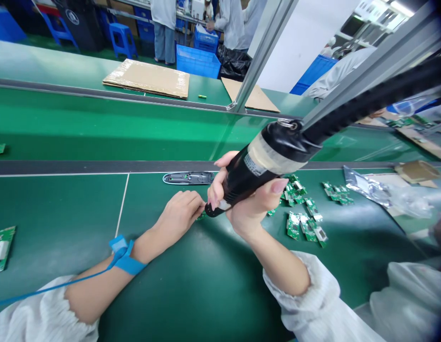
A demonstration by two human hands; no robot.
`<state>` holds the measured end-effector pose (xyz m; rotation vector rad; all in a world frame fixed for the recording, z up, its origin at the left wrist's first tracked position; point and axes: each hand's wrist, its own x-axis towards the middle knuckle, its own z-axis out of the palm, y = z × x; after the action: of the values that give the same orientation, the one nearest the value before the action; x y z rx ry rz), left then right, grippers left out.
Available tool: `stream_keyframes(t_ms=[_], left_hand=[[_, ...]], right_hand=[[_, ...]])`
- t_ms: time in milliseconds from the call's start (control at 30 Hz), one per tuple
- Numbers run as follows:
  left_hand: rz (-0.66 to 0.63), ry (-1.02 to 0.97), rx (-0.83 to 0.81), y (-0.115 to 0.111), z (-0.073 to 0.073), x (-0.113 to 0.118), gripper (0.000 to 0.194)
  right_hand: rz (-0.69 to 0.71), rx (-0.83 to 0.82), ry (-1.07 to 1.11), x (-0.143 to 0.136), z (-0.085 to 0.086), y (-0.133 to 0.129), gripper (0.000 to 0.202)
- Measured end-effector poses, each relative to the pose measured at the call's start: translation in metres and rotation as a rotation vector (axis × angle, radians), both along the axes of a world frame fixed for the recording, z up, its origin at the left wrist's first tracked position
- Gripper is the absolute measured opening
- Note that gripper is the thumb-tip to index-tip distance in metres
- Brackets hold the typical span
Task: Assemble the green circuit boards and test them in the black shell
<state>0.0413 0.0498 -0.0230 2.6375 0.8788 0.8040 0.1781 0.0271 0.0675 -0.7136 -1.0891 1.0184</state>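
Observation:
My right hand [247,204] is wrapped round a black cylindrical tool [247,173] with pale tape on it, tilted down to the left. Its tip meets the fingertips of my left hand [181,211], which are closed on a small green circuit board [201,215], mostly hidden by fingers and tool. A blue strap with a cord circles my left wrist. Just beyond the hands lies a long dark shell [188,178] with a pale rim. Several green boards [307,225] lie to the right of my right hand.
A conveyor [99,133] with dark edges runs across behind the bench. Flat cardboard [149,78] lies beyond it. A metal post [259,61] rises behind the tool. Clear plastic bags [384,187] are at the right, near another person's sleeve [408,299]. A board [2,249] lies far left.

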Motion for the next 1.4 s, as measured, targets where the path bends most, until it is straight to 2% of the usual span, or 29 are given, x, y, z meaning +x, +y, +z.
stream_keyframes(t_ms=[200, 433, 800, 1000, 1167, 1267, 1400], left_hand=[[-0.028, -0.003, -0.007, 0.001, -0.001, 0.0, 0.031], [-0.035, -0.02, -0.035, 0.001, -0.003, 0.002, 0.031], [-0.048, -0.033, -0.09, 0.001, -0.005, 0.002, 0.034], [-0.06, -0.052, -0.113, 0.001, -0.004, 0.002, 0.028], [-0.02, -0.136, -0.191, 0.001, 0.005, 0.001, 0.019], [0.001, -0.192, -0.245, 0.0, 0.01, 0.001, 0.015], [-0.037, -0.149, -0.276, -0.003, 0.015, 0.0, 0.016]], right_hand=[[0.014, -0.014, 0.006, 0.0, 0.003, 0.001, 0.066], [0.141, 0.057, 0.045, -0.002, -0.001, 0.001, 0.059], [0.073, 0.025, 0.071, -0.004, -0.003, 0.0, 0.061], [0.039, 0.015, 0.056, 0.0, 0.005, 0.002, 0.063], [-0.098, 0.015, 0.1, 0.002, 0.022, 0.0, 0.062], [-0.134, -0.016, 0.087, 0.004, 0.032, -0.003, 0.063], [-0.185, -0.021, 0.069, 0.009, 0.04, -0.002, 0.061]])
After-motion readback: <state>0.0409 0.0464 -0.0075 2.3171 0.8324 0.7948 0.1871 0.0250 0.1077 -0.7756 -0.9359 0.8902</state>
